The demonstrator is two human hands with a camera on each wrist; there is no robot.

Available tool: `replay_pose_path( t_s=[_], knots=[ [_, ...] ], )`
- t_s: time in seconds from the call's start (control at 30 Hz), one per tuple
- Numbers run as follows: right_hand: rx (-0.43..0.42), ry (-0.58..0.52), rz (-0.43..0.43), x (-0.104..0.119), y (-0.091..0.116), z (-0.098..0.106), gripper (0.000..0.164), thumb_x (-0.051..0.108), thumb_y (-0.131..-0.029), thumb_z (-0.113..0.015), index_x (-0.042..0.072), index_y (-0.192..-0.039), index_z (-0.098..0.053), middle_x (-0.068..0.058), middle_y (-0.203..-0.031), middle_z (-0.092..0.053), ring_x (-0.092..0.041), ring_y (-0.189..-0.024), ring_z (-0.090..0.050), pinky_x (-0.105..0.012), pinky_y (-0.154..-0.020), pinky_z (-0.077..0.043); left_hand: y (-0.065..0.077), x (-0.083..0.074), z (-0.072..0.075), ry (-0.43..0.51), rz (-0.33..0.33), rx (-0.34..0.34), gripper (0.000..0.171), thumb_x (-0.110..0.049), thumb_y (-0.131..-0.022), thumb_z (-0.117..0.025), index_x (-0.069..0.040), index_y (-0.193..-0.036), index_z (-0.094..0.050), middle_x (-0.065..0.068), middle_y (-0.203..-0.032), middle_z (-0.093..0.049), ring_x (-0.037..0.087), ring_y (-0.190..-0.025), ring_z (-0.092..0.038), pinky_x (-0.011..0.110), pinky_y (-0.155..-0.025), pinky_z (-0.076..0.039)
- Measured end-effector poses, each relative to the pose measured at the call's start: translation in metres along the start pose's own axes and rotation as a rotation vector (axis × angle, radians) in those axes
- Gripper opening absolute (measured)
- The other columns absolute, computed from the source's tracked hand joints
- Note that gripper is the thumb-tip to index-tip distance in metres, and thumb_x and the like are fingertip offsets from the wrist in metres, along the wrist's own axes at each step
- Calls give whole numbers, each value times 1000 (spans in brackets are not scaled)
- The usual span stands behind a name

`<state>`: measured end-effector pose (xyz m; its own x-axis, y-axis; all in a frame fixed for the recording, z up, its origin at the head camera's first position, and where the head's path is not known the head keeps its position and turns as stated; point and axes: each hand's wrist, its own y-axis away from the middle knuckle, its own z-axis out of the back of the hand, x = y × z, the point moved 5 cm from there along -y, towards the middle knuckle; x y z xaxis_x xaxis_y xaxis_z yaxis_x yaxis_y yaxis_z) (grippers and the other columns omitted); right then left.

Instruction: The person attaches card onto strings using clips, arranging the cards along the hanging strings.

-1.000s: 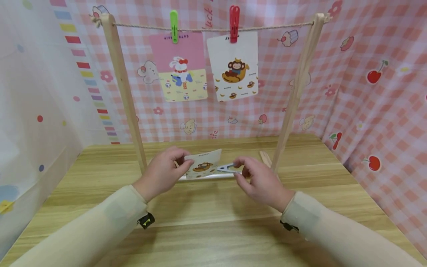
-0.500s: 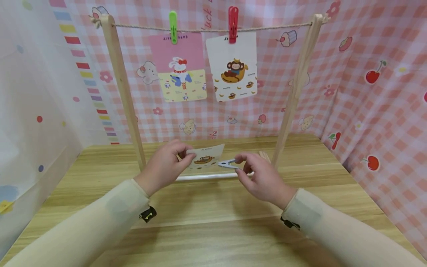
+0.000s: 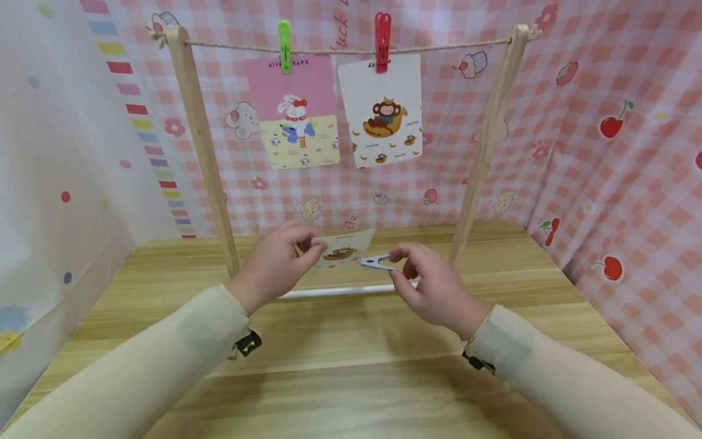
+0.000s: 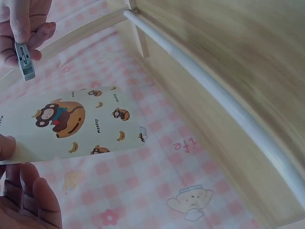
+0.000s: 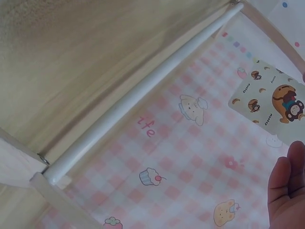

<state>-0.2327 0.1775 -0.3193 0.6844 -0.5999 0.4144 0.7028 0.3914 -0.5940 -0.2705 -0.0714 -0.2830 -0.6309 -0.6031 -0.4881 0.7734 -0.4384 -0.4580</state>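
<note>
My left hand (image 3: 278, 263) pinches the left edge of a white card (image 3: 347, 247) printed with a monkey on a banana. Thumb on the printed face and fingers behind, it holds the card tilted above a white rod, as the left wrist view also shows. A grey clothespin (image 3: 376, 262) is pinched by its handles between thumb and fingers of my right hand (image 3: 433, 286). Its nose points left at the card's right edge; whether they touch I cannot tell. In the right wrist view the clothespin is out of sight, and only some fingertips (image 5: 285, 183) show.
A twine line (image 3: 439, 47) spans two wooden posts (image 3: 203, 140). On it hang a pink-and-yellow rabbit card (image 3: 298, 137) under a green clothespin (image 3: 285, 47) and another monkey card (image 3: 384, 140) under a red clothespin (image 3: 382, 42). The white rod (image 3: 340, 291) crosses low between the posts.
Both hands have risen slightly, away from the table, with the card and the grey clothespin. The left hand has also shifted a little to the right. Both grips stay the same.
</note>
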Motion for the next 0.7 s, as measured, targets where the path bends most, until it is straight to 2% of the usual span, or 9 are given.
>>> replay_pose_path(
  t_s=[0.13,0.3,0.53,0.7],
  knots=[
    [-11,-14,9,-1,-2,4,27,3,-96,-71,2,-121,-62,-8,-102,-67,-10,-77,-58,-21,-54,-49,-5,-4,2,-14,-2,-7,14,-19,-104,-67,-14,-94,-75,-2,-95,-69,14,-86,-61,32,-74,-54],
    [-32,-12,9,-2,-3,10,27,2,-96,-71,2,-121,-62,-9,-103,-66,-12,-77,-59,-21,-50,-47,-11,-9,4,-21,-9,-12,15,-19,-103,-67,-12,-91,-74,-1,-91,-68,15,-83,-61,32,-72,-53],
    [-63,-8,11,-1,-9,19,26,0,-96,-70,1,-121,-63,-10,-103,-67,-12,-77,-58,-20,-50,-45,-20,-17,8,-28,-12,-21,12,-19,-103,-68,-13,-95,-75,-1,-93,-68,15,-85,-61,33,-72,-53],
    [-103,-12,55,1,-14,27,26,-3,-94,-69,0,-120,-63,-13,-108,-69,-13,-77,-59,-20,-52,-45,-28,-26,11,-41,-38,-45,12,-19,-103,-68,-12,-95,-75,1,-93,-68,16,-84,-63,34,-72,-53]
  ],
)
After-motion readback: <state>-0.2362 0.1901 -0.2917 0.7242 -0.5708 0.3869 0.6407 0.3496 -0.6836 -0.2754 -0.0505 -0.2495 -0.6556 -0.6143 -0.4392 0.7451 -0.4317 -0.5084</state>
